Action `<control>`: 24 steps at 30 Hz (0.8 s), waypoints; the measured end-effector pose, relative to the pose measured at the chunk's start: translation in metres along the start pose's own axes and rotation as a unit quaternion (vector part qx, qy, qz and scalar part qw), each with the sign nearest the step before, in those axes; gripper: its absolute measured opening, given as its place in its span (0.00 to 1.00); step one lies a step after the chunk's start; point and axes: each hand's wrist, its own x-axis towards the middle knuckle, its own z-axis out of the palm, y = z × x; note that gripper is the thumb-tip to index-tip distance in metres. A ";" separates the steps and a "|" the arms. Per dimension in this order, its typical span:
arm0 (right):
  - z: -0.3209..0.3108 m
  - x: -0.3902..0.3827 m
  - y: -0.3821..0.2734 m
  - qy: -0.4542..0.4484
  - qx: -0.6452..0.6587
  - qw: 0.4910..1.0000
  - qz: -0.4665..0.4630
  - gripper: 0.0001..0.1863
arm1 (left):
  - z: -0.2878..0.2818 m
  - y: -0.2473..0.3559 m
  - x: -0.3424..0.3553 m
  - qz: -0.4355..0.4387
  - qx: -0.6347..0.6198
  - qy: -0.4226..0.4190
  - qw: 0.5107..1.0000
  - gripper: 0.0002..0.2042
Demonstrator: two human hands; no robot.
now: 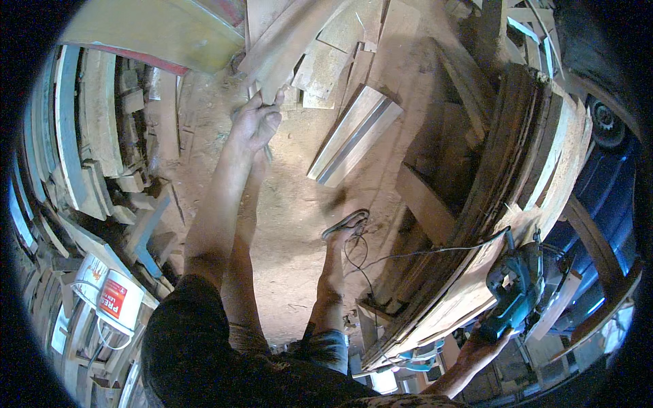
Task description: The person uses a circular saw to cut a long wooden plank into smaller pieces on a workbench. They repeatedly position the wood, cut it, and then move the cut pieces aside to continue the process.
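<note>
My left hand [257, 126] reaches far forward, its fingers closed on the near end of a long wooden board [280, 54]. That board runs away toward the top of the view. At the lower right my right hand [484, 345] is wrapped round the rear of a teal and black corded power tool [513, 296]; its exact kind is unclear. The tool rests on or against a stack of long planks [469, 285]. A black cord [435, 253] trails from it toward the ground near my foot.
Two pale planks with a dark strip between them [355, 136] lie on the dusty ground ahead. Sheets of wood [326, 68] lie beyond. Stacked timber [102, 122] and a white bucket with a red label [112, 296] stand left. A blue vehicle [598, 204] is at right.
</note>
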 end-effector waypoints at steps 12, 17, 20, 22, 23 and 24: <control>-0.013 0.003 0.000 -0.090 -0.004 0.996 0.010 0.32 | -0.021 -0.022 0.020 -0.058 -0.292 -0.147 0.943 0.23; 0.004 -0.006 -0.001 -0.040 -0.005 0.999 -0.003 0.32 | -0.006 -0.026 0.017 -0.054 -0.299 -0.121 0.945 0.25; -0.009 0.001 -0.001 -0.077 0.000 0.997 0.008 0.31 | -0.010 -0.022 0.017 -0.051 -0.323 -0.153 0.933 0.23; -0.012 0.004 -0.001 -0.080 0.004 0.997 0.019 0.31 | -0.011 -0.018 0.018 -0.056 -0.309 -0.208 0.926 0.24; -0.010 0.005 -0.002 -0.069 0.010 0.997 0.025 0.31 | -0.009 -0.017 0.017 -0.058 -0.302 -0.236 0.922 0.24; -0.008 0.004 -0.002 -0.058 0.016 0.998 0.031 0.31 | -0.008 -0.017 0.015 -0.007 -0.229 -0.180 0.957 0.24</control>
